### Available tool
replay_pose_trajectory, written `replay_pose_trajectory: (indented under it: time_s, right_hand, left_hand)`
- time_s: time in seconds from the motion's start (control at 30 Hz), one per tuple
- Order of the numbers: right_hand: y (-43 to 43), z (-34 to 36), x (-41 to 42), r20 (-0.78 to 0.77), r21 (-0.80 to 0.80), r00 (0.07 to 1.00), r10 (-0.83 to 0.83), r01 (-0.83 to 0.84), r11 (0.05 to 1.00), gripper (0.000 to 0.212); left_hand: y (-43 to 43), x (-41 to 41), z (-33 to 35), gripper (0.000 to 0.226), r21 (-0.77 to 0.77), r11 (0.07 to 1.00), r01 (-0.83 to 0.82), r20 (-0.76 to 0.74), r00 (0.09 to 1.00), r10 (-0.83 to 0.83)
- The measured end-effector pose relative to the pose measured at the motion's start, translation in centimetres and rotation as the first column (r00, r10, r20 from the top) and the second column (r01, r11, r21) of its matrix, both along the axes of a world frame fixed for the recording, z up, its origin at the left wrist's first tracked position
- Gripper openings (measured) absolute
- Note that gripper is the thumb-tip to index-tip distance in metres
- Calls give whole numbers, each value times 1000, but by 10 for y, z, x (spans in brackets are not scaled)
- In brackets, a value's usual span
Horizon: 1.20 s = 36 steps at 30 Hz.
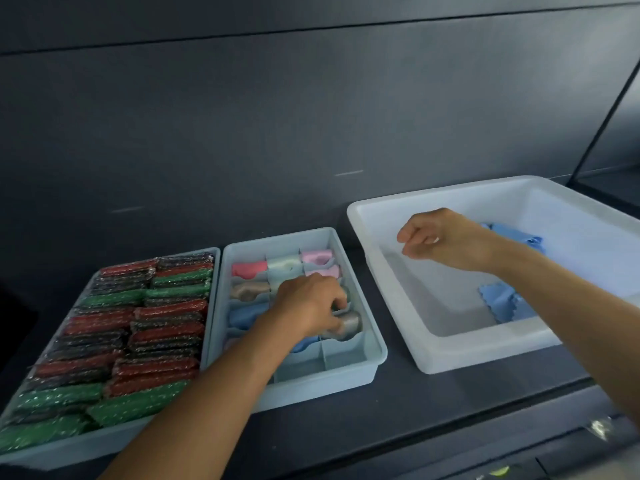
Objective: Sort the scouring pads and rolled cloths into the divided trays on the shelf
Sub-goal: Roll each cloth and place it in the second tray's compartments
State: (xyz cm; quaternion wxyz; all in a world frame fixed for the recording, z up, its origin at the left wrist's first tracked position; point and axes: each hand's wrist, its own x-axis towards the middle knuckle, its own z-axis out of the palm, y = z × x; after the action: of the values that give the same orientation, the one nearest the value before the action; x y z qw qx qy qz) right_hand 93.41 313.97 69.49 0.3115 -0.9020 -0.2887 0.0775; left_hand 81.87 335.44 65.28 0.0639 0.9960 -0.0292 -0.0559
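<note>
Over pale blue divided plastic tray point(329, 381), my left hand point(308, 303) grips grey rolled cloth point(349, 323); I'd seat it squarely inside one cell.

Likely shop or stockroom: dark grey shelf point(398, 403), panelled back wall point(242, 133), wrapped scouring pads point(138, 334) stocked in bulk toward its left edge, divided tray point(378, 341) of rolled cloths point(247, 268) beside them.

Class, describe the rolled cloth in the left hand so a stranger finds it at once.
On the dark shelf, take the middle container, the divided tray. In its right column, near the front, lies a grey-beige rolled cloth. It alone is gripped by the left hand; the similar roll sits untouched in the left column.
</note>
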Motion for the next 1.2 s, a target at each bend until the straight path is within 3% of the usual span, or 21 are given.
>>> replay_pose_trajectory:
  time_s: [0.1, 0.2, 0.3, 0.37, 0.47, 0.57, 0.67, 0.73, 0.8, 0.87, 0.97, 1.07, 1.2]
  right_hand:
    - [-28, -10, 13, -99, -53, 995, -29, 23, 998, 23]
    - [-60, -17, 29, -73, -333, 994, -83, 54, 941, 26]
    - [-94, -26, 43, -118, -666, 984, -134, 21, 746, 49]
    - [-109, -34, 49, -100, -787, 991, -89, -24, 616, 57]
    - [-111, -43, 49, -133, -844, 988, -79, -71, 532, 44]
    - [-105, -45, 48, -165, -840, 985, -59, -109, 531, 18]
    - [-101, -36, 45, -151, -689, 986, -66, -57, 722, 22]
    - [-94, -21, 41, -105, -451, 992, -76, 21, 892, 26]
    - [-82, 0, 35, -18, -197, 999, -39, 34, 980, 32]
    - [-66, 25, 26, 17, 30, 1000, -20, 20, 999, 31]
    - [-43, 59, 12, 68, 222, 997, -36, 20, 975, 6]
    - [-23, 85, -3, 123, 322, 990, -72, 29, 946, 15]
    - [2, 114, -23, 154, 375, 986, -62, -1, 927, 28]
  left_hand:
    - [-9, 6, 14, 15, -191, 977, -93, 217, 967, 135]
    - [-30, 16, 16, 33, -377, 923, 73, 434, 894, 107]
    - [-55, 24, 16, 56, -394, 898, 197, 347, 936, -53]
    - [-65, 29, 13, 49, -385, 901, 201, 295, 951, -86]
    - [-69, 31, 11, 29, -423, 891, 166, 255, 965, -59]
    - [-69, 31, 12, 28, -431, 893, 134, 222, 974, -40]
    - [-69, 29, 17, 28, -429, 895, 118, 184, 982, -41]
    - [-66, 30, 20, 31, -519, 850, 93, 165, 986, -7]
    - [-64, 33, 27, 40, -657, 751, 72, 164, 985, 49]
    - [-63, 38, 39, 48, -785, 616, 67, 163, 981, 101]
    - [-69, 42, 63, 58, -912, 408, 48, 93, 992, 91]
    - [-75, 45, 81, 74, -941, 327, 91, 108, 994, 35]
    - [-69, 42, 104, 71, -935, 303, 186, 217, 973, 74]
